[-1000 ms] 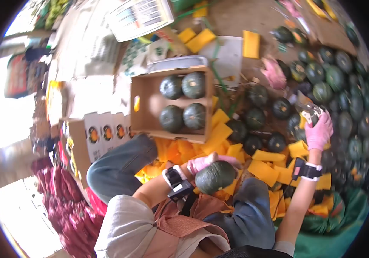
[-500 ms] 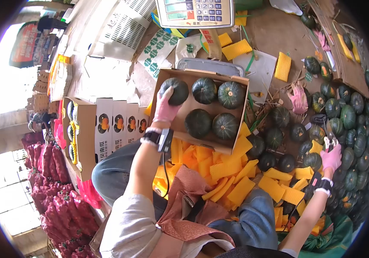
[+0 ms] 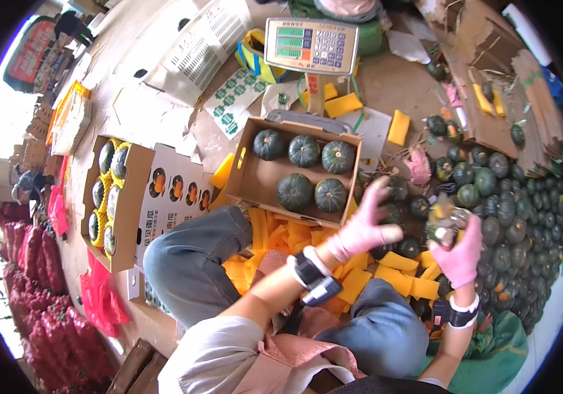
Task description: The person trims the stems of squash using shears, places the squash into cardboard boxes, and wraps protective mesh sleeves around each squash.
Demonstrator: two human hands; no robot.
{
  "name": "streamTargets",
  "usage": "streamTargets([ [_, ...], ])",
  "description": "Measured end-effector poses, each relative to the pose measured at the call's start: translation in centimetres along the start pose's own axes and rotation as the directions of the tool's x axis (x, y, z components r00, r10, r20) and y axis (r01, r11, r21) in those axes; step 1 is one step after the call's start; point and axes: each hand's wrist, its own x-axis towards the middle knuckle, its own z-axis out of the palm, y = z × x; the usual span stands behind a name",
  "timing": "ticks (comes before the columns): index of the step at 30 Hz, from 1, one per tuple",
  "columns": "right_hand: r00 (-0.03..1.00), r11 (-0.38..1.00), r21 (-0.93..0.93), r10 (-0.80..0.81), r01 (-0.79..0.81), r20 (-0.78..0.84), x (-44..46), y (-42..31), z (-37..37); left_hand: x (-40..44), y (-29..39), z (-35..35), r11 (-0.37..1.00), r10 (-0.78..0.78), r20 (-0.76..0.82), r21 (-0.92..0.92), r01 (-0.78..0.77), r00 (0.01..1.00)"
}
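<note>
My left hand (image 3: 365, 226), in a pink glove, is held with thumb and fingers spread and nothing in it, just right of the open cardboard box (image 3: 255, 180). Several dark green pumpkins (image 3: 303, 151) sit in that box in two rows, with bare cardboard at its lower left. My right hand (image 3: 460, 257), also in a pink glove, is closed on metal pruning shears (image 3: 452, 220), which are smeared by motion. Close to the shears' blades is a greenish, orange-marked pumpkin (image 3: 437, 230), blurred; whether the hand touches it I cannot tell.
A large heap of pumpkins (image 3: 511, 217) spreads along the right. Yellow foam sleeves (image 3: 396, 279) lie around my legs. Beyond the box stands a digital scale (image 3: 312, 44). To the left are a packed carton (image 3: 130, 203), a white crate (image 3: 193, 56) and red mesh sacks (image 3: 38, 289).
My left hand has let go of a pumpkin in the box's upper left corner and moved right, opening. My right hand has come inward with the shears. The view has shifted.
</note>
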Motion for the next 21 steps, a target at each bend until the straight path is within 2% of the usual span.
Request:
streamTargets([
  [1, 0.996, 0.996, 0.017, -0.086, 0.086, 0.011, 0.1, -2.4, -1.0, 0.0, -1.4, 1.9, 0.986, 0.165, 0.080, -0.005, -0.165, 0.983],
  [2, 0.985, 0.985, 0.036, -0.172, 0.171, 0.024, 0.0, -4.6, -2.1, -1.0, 0.4, 5.6, 0.948, 0.235, 0.111, -0.248, -0.202, 0.966],
  [3, 0.985, 0.980, 0.138, -0.157, 0.145, 0.078, -0.3, -6.3, -3.1, -1.5, 0.8, 6.1, 0.959, 0.283, 0.105, -0.019, -0.283, 0.953],
  [4, 0.966, 0.951, 0.207, -0.248, 0.228, 0.075, -0.5, -8.3, -4.8, -1.7, 1.2, 6.6, 0.913, 0.335, 0.107, 0.208, -0.350, 0.936],
  [5, 0.965, 0.935, 0.307, -0.227, 0.179, 0.130, -0.9, -9.6, -6.6, -2.2, 2.3, 7.8, 0.909, 0.407, 0.010, 0.090, -0.407, 0.913],
  [6, 0.961, 0.908, 0.403, -0.206, 0.117, 0.185, -1.5, -10.9, -8.3, -3.5, 3.6, 8.4, 0.942, 0.334, 0.009, -0.041, -0.333, 0.943],
  [7, 0.958, 0.902, 0.422, -0.196, 0.093, 0.209, -2.1, -11.9, -10.0, -4.4, 3.8, 8.6, 0.910, 0.287, 0.019, -0.317, -0.266, 0.958],
  [8, 0.975, 0.906, 0.410, -0.176, 0.106, 0.136, -3.1, -12.5, -10.6, -5.4, 4.2, 9.0, 0.806, 0.235, 0.044, -0.567, -0.170, 0.971],
  [9, 0.972, 0.954, 0.210, -0.228, 0.212, 0.054, -3.8, -13.1, -11.3, -6.6, 4.9, 8.6, 0.720, 0.177, 0.078, -0.690, -0.074, 0.981],
  [10, 0.958, 0.958, -0.010, -0.285, 0.285, -0.009, -4.6, -13.6, -11.9, -7.8, 5.5, 8.1, 0.694, 0.122, 0.102, -0.720, -0.011, 0.987],
  [11, 0.981, 0.972, -0.132, -0.187, 0.192, 0.051, -5.5, -13.9, -12.0, -8.9, 5.7, 7.6, 0.700, 0.088, 0.072, -0.715, -0.010, 0.993],
  [12, 0.982, 0.964, -0.190, -0.189, 0.188, 0.012, -6.5, -13.4, -11.2, -9.8, 5.9, 7.2, 0.705, 0.050, 0.044, -0.709, -0.004, 0.998],
  [17, 0.995, 0.975, -0.219, -0.021, 0.041, 0.095, -10.1, -14.0, -8.2, -12.6, 6.9, 6.0, 0.752, 0.140, 0.057, -0.655, -0.069, 0.989],
  [21, 0.995, 0.956, -0.282, -0.054, 0.076, 0.084, -11.1, -15.0, -7.3, -13.4, 6.6, 4.8, 0.723, 0.183, 0.057, -0.685, -0.094, 0.982],
])
